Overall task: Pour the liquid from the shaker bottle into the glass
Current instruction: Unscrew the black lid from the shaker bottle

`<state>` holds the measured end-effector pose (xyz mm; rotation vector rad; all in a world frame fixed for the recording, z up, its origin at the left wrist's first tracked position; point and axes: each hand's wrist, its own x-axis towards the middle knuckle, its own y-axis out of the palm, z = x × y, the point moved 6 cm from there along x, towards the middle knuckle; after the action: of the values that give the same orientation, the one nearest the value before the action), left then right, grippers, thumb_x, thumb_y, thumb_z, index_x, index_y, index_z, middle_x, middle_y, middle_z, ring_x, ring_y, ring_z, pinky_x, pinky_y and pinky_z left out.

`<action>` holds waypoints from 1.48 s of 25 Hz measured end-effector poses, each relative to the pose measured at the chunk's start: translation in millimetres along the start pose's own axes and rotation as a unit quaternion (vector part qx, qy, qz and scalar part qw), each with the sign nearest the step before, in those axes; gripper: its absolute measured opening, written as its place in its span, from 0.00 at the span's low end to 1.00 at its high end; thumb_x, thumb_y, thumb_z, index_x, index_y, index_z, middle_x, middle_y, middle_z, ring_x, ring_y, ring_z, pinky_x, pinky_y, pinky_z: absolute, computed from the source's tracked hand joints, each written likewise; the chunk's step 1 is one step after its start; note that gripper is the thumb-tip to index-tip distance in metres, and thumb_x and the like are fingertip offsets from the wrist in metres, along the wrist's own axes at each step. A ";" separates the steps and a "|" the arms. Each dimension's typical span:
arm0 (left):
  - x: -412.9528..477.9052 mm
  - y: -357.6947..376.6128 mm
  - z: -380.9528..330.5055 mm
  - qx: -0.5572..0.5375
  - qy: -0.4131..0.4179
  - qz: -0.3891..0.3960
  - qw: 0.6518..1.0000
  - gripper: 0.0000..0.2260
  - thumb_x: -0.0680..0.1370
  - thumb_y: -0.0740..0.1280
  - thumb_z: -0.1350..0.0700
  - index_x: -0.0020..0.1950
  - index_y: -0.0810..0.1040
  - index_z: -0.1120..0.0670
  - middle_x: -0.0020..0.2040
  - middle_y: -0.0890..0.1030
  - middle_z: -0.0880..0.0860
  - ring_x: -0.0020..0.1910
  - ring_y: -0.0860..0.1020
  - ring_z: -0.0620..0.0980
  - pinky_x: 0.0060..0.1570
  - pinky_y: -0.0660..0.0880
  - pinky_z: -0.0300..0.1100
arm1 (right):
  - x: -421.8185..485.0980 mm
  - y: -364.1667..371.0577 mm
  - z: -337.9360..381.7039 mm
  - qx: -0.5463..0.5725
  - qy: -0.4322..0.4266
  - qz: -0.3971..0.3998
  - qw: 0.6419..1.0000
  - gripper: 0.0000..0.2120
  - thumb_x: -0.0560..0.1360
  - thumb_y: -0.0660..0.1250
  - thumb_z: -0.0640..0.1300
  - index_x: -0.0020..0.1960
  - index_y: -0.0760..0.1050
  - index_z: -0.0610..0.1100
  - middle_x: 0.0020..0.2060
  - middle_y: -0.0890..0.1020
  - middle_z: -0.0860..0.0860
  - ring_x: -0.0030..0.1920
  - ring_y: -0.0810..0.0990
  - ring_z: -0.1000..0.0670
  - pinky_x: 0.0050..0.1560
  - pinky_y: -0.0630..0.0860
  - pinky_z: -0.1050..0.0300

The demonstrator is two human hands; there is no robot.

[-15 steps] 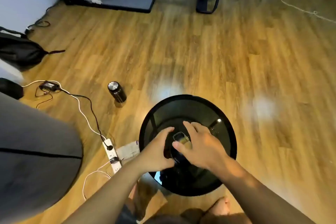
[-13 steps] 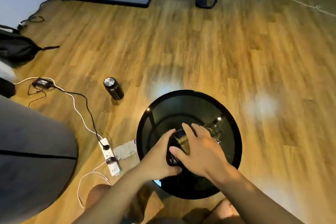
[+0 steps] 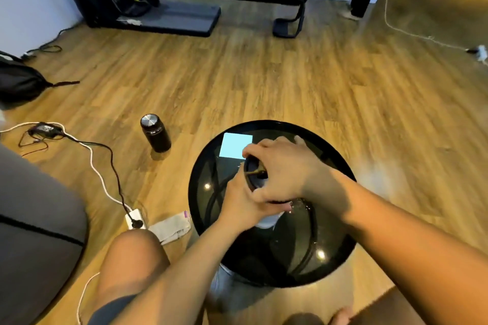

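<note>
Both hands wrapped on the shaker bottle (image 3: 254,174) over the round black glass surface (image 3: 203,187). Left hand (image 3: 241,202) gripping the bottle's body from the near left; right hand (image 3: 280,171) curled over the lid, fingers closed around its rim. Bottle near the surface's middle, its pale base (image 3: 266,220) peeking out below the hands. A glint of clear glass (image 3: 299,204) just right of the bottle, mostly hidden. Black flask (image 3: 155,133) upright on the wooden floor (image 3: 264,82), well apart.

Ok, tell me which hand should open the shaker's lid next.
Right. The right hand already lies over the top of the shaker bottle, fingers at the lid, while the left hand wraps the body lower down and can steady it on the round table.
</note>
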<state>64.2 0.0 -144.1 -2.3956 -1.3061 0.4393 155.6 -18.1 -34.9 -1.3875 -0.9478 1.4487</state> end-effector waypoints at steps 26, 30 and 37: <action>2.2 4.9 8.0 -0.029 0.031 0.055 0.998 0.42 0.59 0.87 0.46 0.69 0.72 0.48 0.58 0.83 0.44 0.59 0.82 0.43 0.59 0.80 0.40 | -1.3 -2.1 -1.1 -0.072 0.070 -0.035 0.994 0.29 0.79 0.48 0.67 0.65 0.74 0.49 0.58 0.80 0.45 0.59 0.79 0.40 0.51 0.71 0.47; 0.2 11.5 12.4 -0.040 0.020 0.071 0.996 0.37 0.64 0.85 0.50 0.69 0.73 0.51 0.58 0.78 0.39 0.62 0.80 0.41 0.53 0.74 0.24 | -18.0 -1.9 43.1 0.045 -0.184 -0.073 0.979 0.22 0.73 0.55 0.66 0.45 0.80 0.51 0.42 0.81 0.52 0.47 0.79 0.50 0.56 0.73 0.47; 2.1 5.3 8.4 -0.049 0.040 0.060 0.996 0.42 0.59 0.86 0.46 0.68 0.71 0.45 0.57 0.83 0.41 0.58 0.81 0.36 0.57 0.78 0.34 | -4.7 -3.2 -5.0 -0.057 0.054 -0.062 0.995 0.24 0.81 0.51 0.63 0.66 0.73 0.51 0.58 0.78 0.46 0.60 0.77 0.40 0.49 0.71 0.49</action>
<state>65.4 0.6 -154.1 -2.5541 -1.1799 0.3150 160.8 -21.8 -30.7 -1.4475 -1.0410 1.2305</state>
